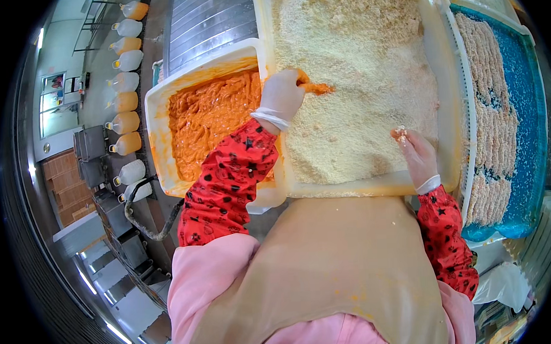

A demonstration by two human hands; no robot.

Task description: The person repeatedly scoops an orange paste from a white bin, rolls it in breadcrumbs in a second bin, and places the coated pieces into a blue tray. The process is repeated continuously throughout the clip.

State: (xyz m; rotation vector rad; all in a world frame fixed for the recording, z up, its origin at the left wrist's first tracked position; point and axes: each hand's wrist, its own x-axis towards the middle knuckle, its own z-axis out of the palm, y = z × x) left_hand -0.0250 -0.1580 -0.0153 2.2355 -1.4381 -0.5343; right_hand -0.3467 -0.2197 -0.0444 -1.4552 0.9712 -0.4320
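My left hand (283, 95), in a thin whitish glove, pinches an orange marinated strip of meat (320, 88) whose end reaches over the pale breadcrumbs (343, 132). The crumbs fill a large white plastic tub (447, 118) in front of me. To its left stands a white bin (156, 126) of wet orange marinated strips (209, 124). My right hand (417, 154), gloved too, hovers at the tub's right side near the crumbs. Its fingertips are bunched and caked with orange and crumbs; whether something small is held there is hidden.
A blue-lined tray (525, 138) on the right holds rows of crumb-coated strips (495, 134). Ribbed metal surface (213, 22) lies beyond the orange bin. Several plastic jugs (126, 122) line the left, near a dark bent hose or handle (151, 235). My tan apron (348, 261) meets the tub's near rim.
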